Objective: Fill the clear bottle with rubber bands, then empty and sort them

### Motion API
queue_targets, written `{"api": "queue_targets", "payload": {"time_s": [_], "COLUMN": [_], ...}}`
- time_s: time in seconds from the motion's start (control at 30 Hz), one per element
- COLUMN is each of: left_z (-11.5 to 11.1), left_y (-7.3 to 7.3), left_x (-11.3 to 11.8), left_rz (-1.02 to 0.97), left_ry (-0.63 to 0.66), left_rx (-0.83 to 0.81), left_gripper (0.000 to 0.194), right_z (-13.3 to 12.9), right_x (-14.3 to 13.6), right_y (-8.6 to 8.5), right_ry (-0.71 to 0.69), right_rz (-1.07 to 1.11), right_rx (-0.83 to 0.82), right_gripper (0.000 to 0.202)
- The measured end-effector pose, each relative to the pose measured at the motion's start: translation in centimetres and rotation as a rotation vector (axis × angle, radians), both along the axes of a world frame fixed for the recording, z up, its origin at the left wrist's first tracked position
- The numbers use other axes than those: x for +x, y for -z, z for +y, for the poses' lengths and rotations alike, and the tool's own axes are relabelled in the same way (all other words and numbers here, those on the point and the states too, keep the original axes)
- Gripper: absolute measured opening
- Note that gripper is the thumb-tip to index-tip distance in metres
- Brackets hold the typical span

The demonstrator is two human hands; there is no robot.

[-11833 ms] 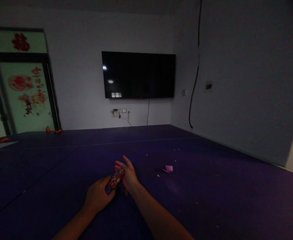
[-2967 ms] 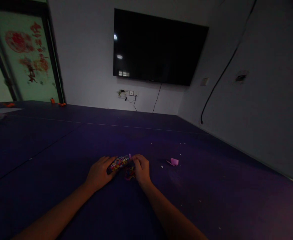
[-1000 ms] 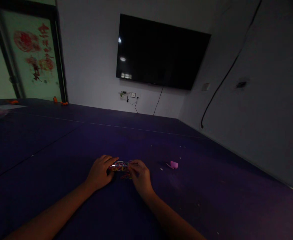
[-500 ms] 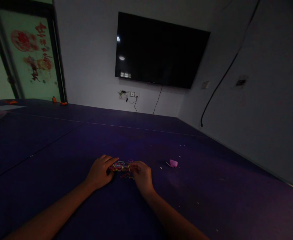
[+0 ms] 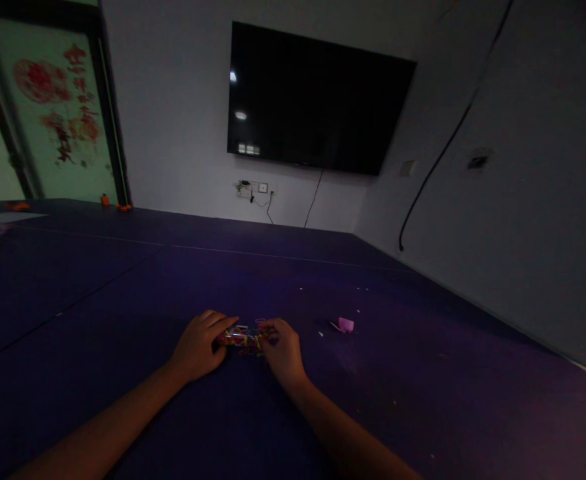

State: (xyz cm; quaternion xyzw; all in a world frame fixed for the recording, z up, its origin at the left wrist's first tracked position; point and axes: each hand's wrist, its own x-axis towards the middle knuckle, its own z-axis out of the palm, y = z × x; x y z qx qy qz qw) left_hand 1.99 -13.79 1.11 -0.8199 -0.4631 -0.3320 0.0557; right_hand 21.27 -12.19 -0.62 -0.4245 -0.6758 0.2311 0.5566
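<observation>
A small clear container [image 5: 233, 337] lies on its side on the purple surface, with coloured pieces showing through it. My left hand [image 5: 200, 345] grips its left end between thumb and fingers. At the other end, my right hand [image 5: 283, 351] is closed in a pinch among the coloured pieces; what sits between its fingertips is too small to make out. Several loose coloured pieces that look like paper clips [image 5: 260, 321] lie around the container, a pink loop just behind it.
To the right lies a folded pink scrap [image 5: 345, 325] with white bits near it. The purple surface [image 5: 183, 283] has seams across it. Orange objects [image 5: 105, 200] stand by the door at the far left. A television [image 5: 317, 100] hangs on the wall; a black cable [image 5: 435, 163] runs down at right.
My right hand's fingers have shifted slightly at the container's right end, and more coloured pieces show there. My left hand keeps its hold. The view has turned a little.
</observation>
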Motion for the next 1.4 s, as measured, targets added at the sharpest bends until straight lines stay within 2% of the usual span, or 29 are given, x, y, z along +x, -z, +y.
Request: {"api": "queue_targets", "payload": {"time_s": [0.17,0.5,0.63,0.73,0.83,1.0,1.2,1.4], "left_z": [0.0,0.1,0.2,0.3,0.3,0.1,0.1,0.1], "left_y": [-0.1,-0.1,0.1,0.2,0.1,-0.4,-0.4,-0.3], "left_x": [-0.1,-0.2,-0.2,-0.1,-0.1,0.2,0.4,0.3], "left_rz": [-0.024,-0.108,-0.175,-0.268,-0.356,-0.456,-0.487,-0.48], "left_ry": [-0.003,-0.109,-0.114,-0.138,-0.141,-0.158,-0.175,-0.136], "left_rx": [-0.002,-0.015,-0.035,-0.056,-0.089,-0.154,-0.159,-0.171], "left_gripper": [0.054,0.042,0.034,0.034,0.036,0.041,0.042,0.04], "right_z": [0.0,-0.6,-0.6,-0.5,-0.2,-0.1,-1.0,-1.2], "right_x": [0.1,0.4,0.6,0.6,0.5,0.5,0.4,0.2], "right_y": [0.0,-0.4,-0.4,-0.3,-0.1,-0.6,-1.9,-1.4], "right_ry": [0.018,-0.045,-0.016,0.04,0.067,0.002,-0.072,-0.283], "right_rz": [-0.009,0.042,0.017,-0.1,-0.327,-0.673,-0.723,-0.892], "right_rx": [-0.013,-0.005,-0.015,-0.01,-0.018,-0.083,-0.029,0.065], "right_gripper": [0.014,0.028,0.033,0.035,0.037,0.044,0.039,0.051]}}
